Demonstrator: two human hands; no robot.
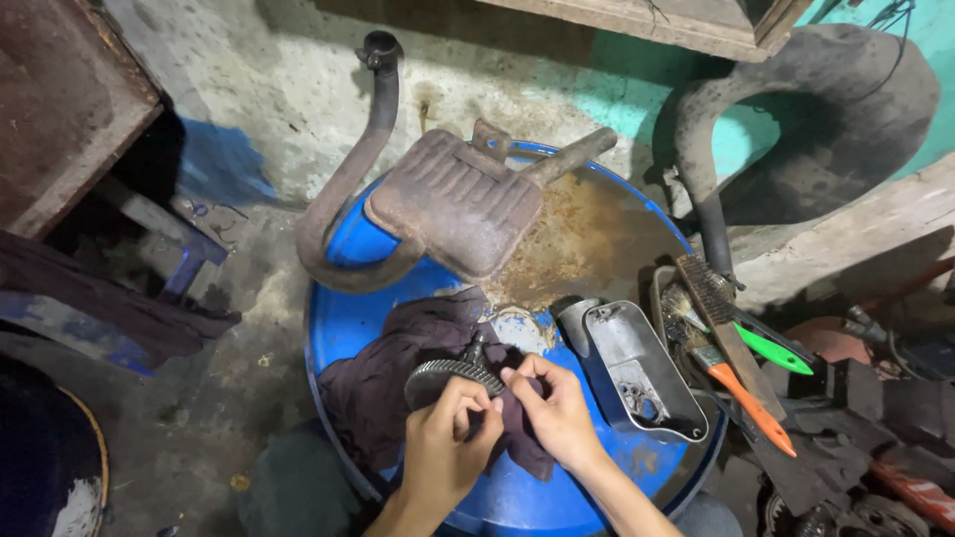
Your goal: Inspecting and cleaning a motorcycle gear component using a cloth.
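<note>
Gripping a toothed gear (453, 374) with both hands over a dark cloth (398, 383) on a blue drum top (343, 328).

The left hand (448, 443) closes its fingers on the gear's rim at 6 o'clock of the drum top, and the right hand (559, 408) pinches the cloth just beside the gear, at its 3 o'clock. The gear sits tilted on the cloth, its teeth facing up and left. A rusty exhaust pipe with its muffler (453, 199) lies at 12 o'clock. A grey metal tray (642, 373) rests at 3 o'clock, with a wire brush (718, 318) and paintbrushes with green and orange handles (751, 393) just beyond it.
</note>
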